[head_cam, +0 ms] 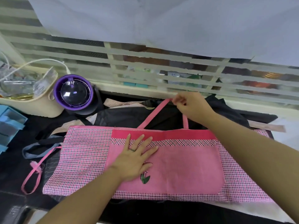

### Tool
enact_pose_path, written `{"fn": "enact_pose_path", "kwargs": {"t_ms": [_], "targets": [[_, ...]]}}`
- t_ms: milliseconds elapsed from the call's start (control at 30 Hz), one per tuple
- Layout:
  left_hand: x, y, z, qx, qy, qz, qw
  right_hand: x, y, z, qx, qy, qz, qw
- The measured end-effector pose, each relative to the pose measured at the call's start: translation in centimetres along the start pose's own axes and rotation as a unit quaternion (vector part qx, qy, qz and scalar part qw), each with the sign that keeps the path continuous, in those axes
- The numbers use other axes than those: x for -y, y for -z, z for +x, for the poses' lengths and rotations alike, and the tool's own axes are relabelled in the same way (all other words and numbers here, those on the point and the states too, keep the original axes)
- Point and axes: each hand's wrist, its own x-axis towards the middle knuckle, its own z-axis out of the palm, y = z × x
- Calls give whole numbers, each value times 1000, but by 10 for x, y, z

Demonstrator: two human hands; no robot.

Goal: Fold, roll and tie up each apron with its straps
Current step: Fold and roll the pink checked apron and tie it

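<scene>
A pink checked apron (80,159) lies folded flat on the dark table, with a plain pink pocket panel (186,167) and a small embroidered motif on it. My left hand (135,157) presses flat on the pocket, fingers spread. My right hand (189,104) pinches the top of the pink neck strap loop (153,113) and holds it stretched away from the apron's upper edge. A second pink strap (32,172) trails in a loop off the apron's left side.
Dark and pale aprons (129,113) lie heaped behind the pink one. A purple-rimmed round device (73,92) stands at the back left beside a cream basket (32,104) of clutter. Blue boxes (9,126) sit at the left edge. A slatted window runs along the back.
</scene>
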Motion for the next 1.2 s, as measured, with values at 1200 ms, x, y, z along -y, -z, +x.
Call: {"fn": "enact_pose_path", "kwargs": {"t_ms": [1200], "targets": [[-90,19,82,87,31,-111,990,-159,73,-146,-294,-495,254,777]]}}
